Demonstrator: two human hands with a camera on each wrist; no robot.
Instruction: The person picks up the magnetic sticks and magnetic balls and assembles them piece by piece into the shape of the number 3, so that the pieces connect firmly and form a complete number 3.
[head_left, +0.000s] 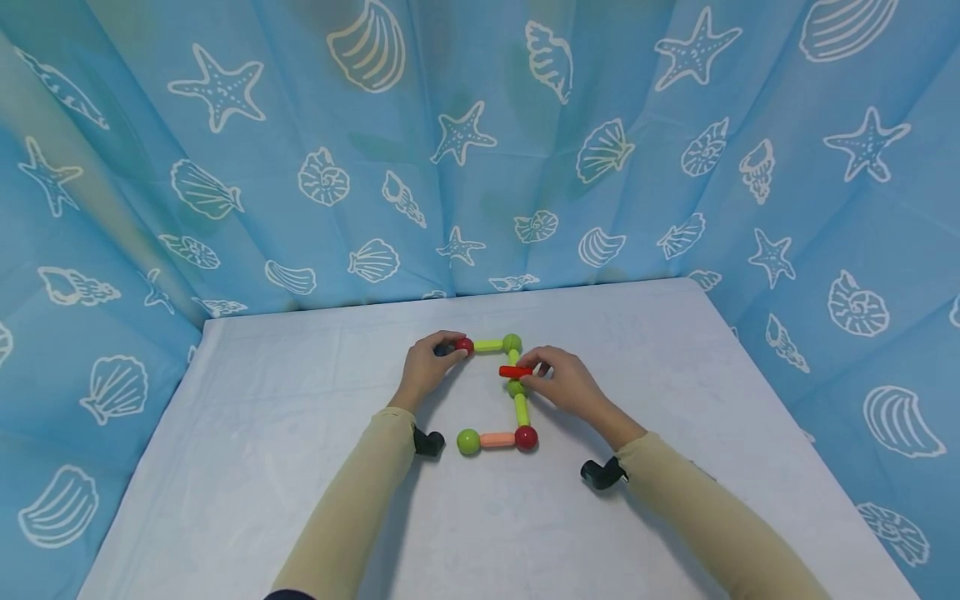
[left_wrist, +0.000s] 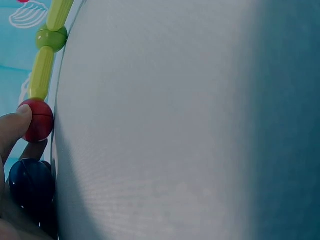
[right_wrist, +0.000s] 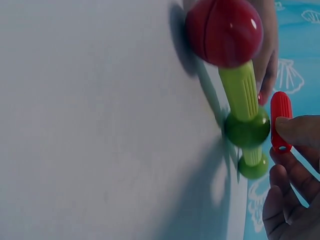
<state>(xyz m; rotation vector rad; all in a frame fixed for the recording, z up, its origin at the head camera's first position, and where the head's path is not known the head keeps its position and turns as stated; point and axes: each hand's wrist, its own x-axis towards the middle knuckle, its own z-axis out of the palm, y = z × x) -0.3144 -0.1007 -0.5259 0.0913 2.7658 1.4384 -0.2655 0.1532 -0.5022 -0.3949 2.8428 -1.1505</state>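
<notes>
On the white table lies a chain of magnetic balls and rods. My left hand (head_left: 424, 367) pinches the red ball (left_wrist: 41, 120) at its far left end between thumb and finger. Tucked under the same hand's fingers is a dark blue ball (left_wrist: 32, 184). A yellow-green rod (head_left: 488, 345) joins the red ball to a green ball (head_left: 512, 342) at the far corner. With thumb and fingers, my right hand (head_left: 566, 380) holds a red rod (right_wrist: 281, 117) just over the middle green ball (right_wrist: 248, 127). In the head view, that rod overlaps the chain's right side.
Nearer me, a yellow-green rod (head_left: 522, 409) leads to a second red ball (head_left: 527, 438). From there a salmon rod (head_left: 497, 440) runs left to another green ball (head_left: 468, 442). A blue shell-print curtain (head_left: 480, 192) hangs behind the table (head_left: 300, 500).
</notes>
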